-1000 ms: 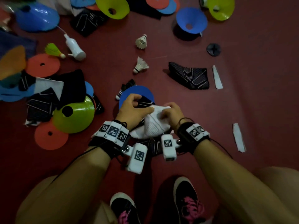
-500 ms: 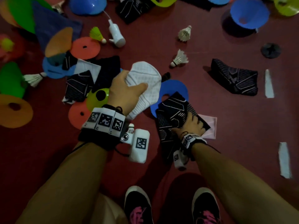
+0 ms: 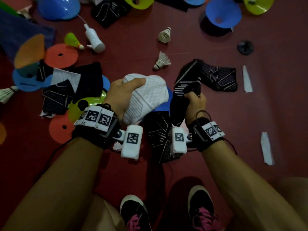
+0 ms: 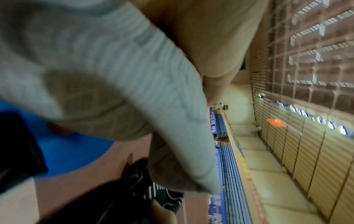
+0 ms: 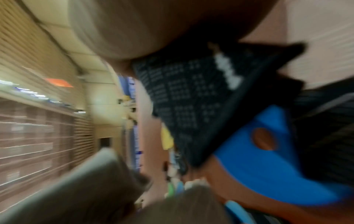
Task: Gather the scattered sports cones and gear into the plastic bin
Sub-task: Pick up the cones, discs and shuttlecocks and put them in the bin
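Observation:
My left hand point(image 3: 126, 90) grips a bunched white sock point(image 3: 146, 97) above the dark red floor; the same white sock point(image 4: 99, 72) fills the left wrist view. To its right, my right hand point(image 3: 194, 99) grips a black patterned sock point(image 3: 185, 82) lifted off the floor, blurred as the black sock point(image 5: 191, 94) in the right wrist view. A flat blue cone point(image 5: 268, 166) lies under both hands. Another black sock point(image 3: 160, 137) lies between my wrists. No plastic bin is in view.
Scattered around: two white shuttlecocks point(image 3: 162, 61), a yellow shuttlecock point(image 3: 73, 41), a white bottle point(image 3: 94, 39), a black sock point(image 3: 220, 77), a black disc point(image 3: 245, 47), blue cones point(image 3: 223, 13), yellow-green cones point(image 3: 80, 107) and red flat cones point(image 3: 61, 55). My shoes point(image 3: 135, 212) stand close below.
My right hand has picked the black sock up off the floor and raised it beside the left hand. The left hand still holds the white sock, a little further right.

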Demonstrator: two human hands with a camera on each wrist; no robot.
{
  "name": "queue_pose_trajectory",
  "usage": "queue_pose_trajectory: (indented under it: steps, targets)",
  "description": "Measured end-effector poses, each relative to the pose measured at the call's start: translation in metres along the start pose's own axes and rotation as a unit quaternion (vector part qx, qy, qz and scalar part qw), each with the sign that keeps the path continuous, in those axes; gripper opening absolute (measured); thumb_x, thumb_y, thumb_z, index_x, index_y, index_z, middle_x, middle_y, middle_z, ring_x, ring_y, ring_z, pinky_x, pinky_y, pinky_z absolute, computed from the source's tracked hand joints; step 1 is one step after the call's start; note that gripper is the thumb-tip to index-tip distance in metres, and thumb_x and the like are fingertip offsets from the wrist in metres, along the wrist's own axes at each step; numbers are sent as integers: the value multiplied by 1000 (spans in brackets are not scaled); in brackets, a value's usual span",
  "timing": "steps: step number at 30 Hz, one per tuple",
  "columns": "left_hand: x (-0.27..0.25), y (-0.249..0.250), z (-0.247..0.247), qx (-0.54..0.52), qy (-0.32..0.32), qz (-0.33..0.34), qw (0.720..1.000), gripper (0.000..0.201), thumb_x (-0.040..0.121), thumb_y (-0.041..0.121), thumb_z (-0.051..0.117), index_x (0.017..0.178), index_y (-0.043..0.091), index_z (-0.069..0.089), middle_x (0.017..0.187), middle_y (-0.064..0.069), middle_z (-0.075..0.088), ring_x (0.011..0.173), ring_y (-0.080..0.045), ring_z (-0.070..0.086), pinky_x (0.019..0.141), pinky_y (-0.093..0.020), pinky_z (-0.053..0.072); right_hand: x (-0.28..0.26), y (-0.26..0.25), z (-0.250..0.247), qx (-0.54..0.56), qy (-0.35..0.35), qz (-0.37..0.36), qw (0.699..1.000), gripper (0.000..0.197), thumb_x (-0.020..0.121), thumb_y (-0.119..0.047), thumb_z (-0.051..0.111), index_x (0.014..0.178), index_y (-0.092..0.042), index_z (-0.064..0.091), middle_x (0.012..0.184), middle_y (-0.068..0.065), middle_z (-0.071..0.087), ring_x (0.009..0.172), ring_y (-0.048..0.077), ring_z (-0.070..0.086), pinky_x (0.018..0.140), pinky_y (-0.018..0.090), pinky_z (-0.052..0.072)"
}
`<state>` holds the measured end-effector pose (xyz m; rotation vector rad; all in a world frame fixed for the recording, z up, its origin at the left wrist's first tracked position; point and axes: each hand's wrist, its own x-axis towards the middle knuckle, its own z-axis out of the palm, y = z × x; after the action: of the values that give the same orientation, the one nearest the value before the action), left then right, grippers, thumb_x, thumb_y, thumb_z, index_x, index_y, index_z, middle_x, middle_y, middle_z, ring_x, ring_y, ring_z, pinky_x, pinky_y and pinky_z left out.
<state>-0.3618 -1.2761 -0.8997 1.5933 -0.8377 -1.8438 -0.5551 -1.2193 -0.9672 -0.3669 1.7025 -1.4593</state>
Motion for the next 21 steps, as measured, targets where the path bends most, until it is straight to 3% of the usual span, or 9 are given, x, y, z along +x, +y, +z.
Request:
queue_pose_trajectory:
  steps: [3,6,7,8,10,11,13,17,21]
  targets:
    - [4,-1,1,-72,-89,-60,992,65,72,33,77,126,0,61,124,-22,63,114,-35,61,102,-48,46,-8,-9,7,-67,-116,-46,990,11,74,-4,63,68,-12,58,60,-3,57,60,12,51,56,25,44]
    - [9,-3,-3,-76,-71,-51,993,69,67,34,80,124,-1,62,122,-22,64,113,-35,62,102,-49,46,-16,34,8,-184,-209,49,959,19,80,5,66,74,-13,65,65,-5,66,63,12,61,65,28,52]
    - [10,-3,-4,-74,-54,-41,995,69,65,34,80,122,-1,63,119,-21,66,111,-34,64,101,-49,47,-19,56,6,-259,-233,106,931,9,79,-2,70,79,-11,67,77,2,68,75,18,64,74,32,52]
    - [11,-5,-6,-70,-37,-33,996,66,65,34,80,120,-1,64,117,-20,67,109,-34,65,100,-49,48,-22,79,1,-354,-250,169,885,17,79,-13,74,94,-6,69,100,10,68,95,24,63,87,35,50]
    - [10,-8,-8,-61,-17,-24,998,58,69,32,78,116,0,66,112,-20,69,105,-33,67,97,-49,50,-33,122,-15,-553,-248,234,760,61,81,-34,73,132,-7,56,148,17,37,130,33,42,110,36,35]
    - [10,-9,-9,-56,-10,-20,998,55,71,31,77,115,0,67,110,-19,70,103,-33,68,96,-49,51,-43,134,-20,-607,-237,207,730,60,83,-38,69,135,-12,54,155,15,22,135,35,34,113,35,31]
    - [8,-11,-11,-45,2,-13,999,47,75,29,76,112,1,68,107,-17,71,100,-31,69,94,-49,53,-58,143,-18,-619,-196,148,746,41,87,-34,65,123,-15,63,147,12,30,124,35,44,103,32,39]
    - [7,-8,-11,-39,29,-2,999,47,74,28,76,113,3,67,102,-15,73,95,-29,71,88,-47,56,-65,130,-6,-545,-237,179,784,31,80,-36,71,95,-9,73,97,11,70,89,29,67,79,34,56]
    - [9,-4,-3,-31,40,15,999,40,78,26,75,112,6,68,100,-11,74,90,-26,72,83,-43,57,-59,99,0,-504,-242,152,815,25,79,-34,70,86,-10,73,85,10,72,82,25,68,77,34,56]
